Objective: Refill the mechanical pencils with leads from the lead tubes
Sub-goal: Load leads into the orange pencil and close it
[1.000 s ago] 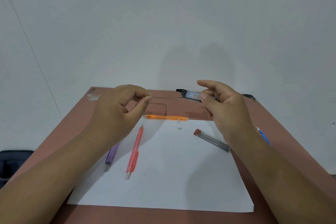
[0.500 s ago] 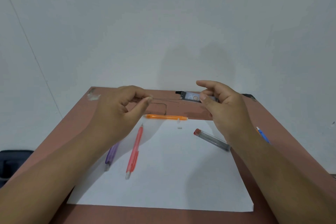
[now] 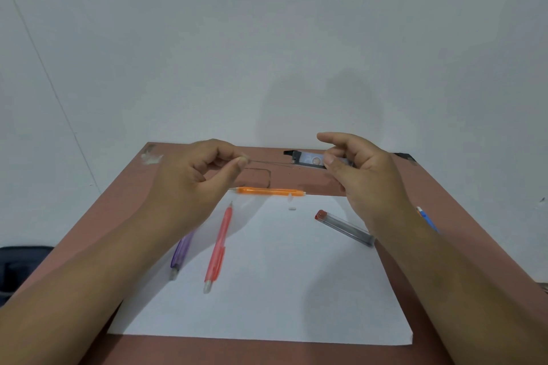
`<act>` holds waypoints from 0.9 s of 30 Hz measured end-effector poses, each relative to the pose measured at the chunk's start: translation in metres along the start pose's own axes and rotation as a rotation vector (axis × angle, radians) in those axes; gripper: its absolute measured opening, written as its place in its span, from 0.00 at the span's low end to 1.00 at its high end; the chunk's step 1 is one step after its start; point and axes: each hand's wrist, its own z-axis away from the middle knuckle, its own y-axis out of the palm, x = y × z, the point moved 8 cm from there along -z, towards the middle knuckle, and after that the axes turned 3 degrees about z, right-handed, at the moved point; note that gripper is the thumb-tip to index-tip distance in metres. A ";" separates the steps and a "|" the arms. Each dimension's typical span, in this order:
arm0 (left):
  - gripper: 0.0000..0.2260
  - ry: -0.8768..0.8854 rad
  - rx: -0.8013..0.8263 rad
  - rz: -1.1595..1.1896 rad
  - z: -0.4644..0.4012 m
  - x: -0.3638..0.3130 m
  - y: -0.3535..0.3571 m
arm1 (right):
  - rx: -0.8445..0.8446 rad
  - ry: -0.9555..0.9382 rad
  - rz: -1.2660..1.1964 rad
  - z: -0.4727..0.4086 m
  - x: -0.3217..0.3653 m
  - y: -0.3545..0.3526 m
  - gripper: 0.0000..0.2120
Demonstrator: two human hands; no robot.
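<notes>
Lead [image 3: 271,163], apparently hair-thin, straight

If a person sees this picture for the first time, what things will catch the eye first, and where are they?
The two hands raised over the far part of the table: the left hand pinches a thin lead, drawn from the lead case that the right hand holds. Below them, on the white paper, lie a red pencil at left of centre, an orange pencil along the far edge, and a lead tube at right.
</notes>
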 end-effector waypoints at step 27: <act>0.03 0.116 0.056 -0.267 0.001 -0.016 0.000 | 0.023 -0.169 0.144 0.008 0.020 0.002 0.18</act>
